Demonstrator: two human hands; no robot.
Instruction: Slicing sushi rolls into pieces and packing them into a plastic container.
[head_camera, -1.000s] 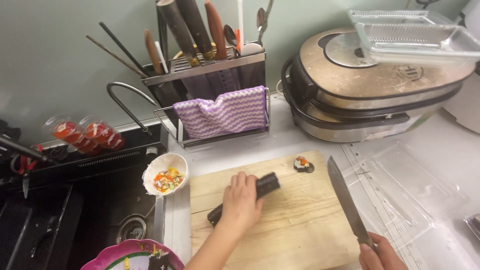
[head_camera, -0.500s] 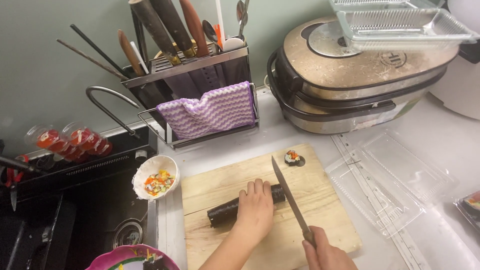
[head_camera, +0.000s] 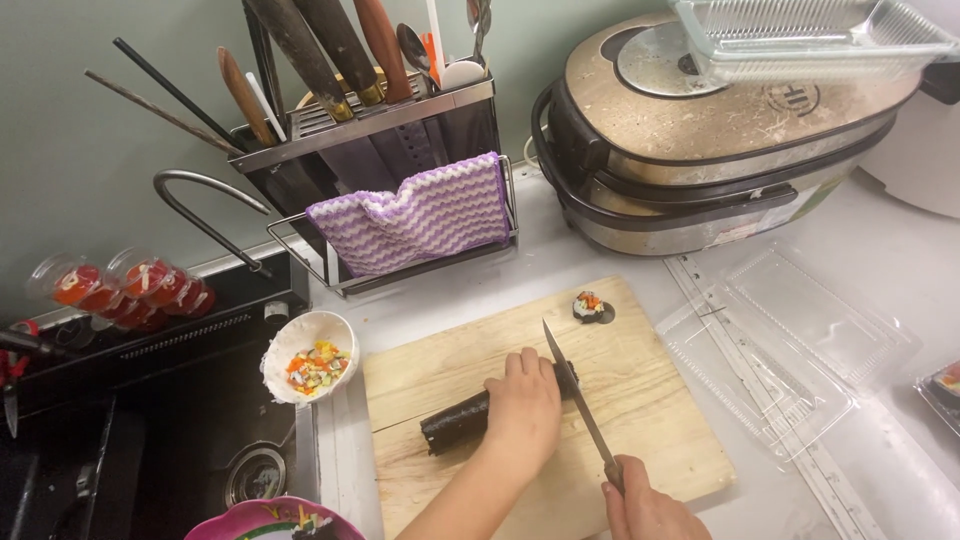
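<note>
You stand at a pale grey desk (head_camera: 600, 250) against a grey-green wall. On it lies a light wooden cutting board (head_camera: 660, 400). To its left a black sink (head_camera: 150, 440) is let into the surface, with a curved tap (head_camera: 200, 200) above it and a small white bowl of chopped vegetables (head_camera: 310, 357) sitting at the sink's edge, just beside the board. Behind the board stands a metal utensil rack (head_camera: 370, 130) filled with knives, chopsticks and spoons, and a purple-and-white striped cloth (head_camera: 415, 215) hangs over its front rail. To the right of the rack sits a large round electric cooker (head_camera: 690, 140) with a clear plastic tray (head_camera: 800, 35) on its lid. An opened clear plastic container (head_camera: 790, 340) lies flat on the desk to the right of the board.

Your left hand (head_camera: 522, 410) is curled down over a dark seaweed roll (head_camera: 455, 422) that lies across the middle of the board, fingers bent and pressing on its right end. Your right hand (head_camera: 645, 505), at the bottom edge of the view, is clenched round the handle of a knife (head_camera: 575, 395). The blade slants up and to the left, and it meets the roll just beside your left fingertips. One cut slice of roll (head_camera: 589, 306) rests near the far edge of the board, well apart from both hands.
</note>
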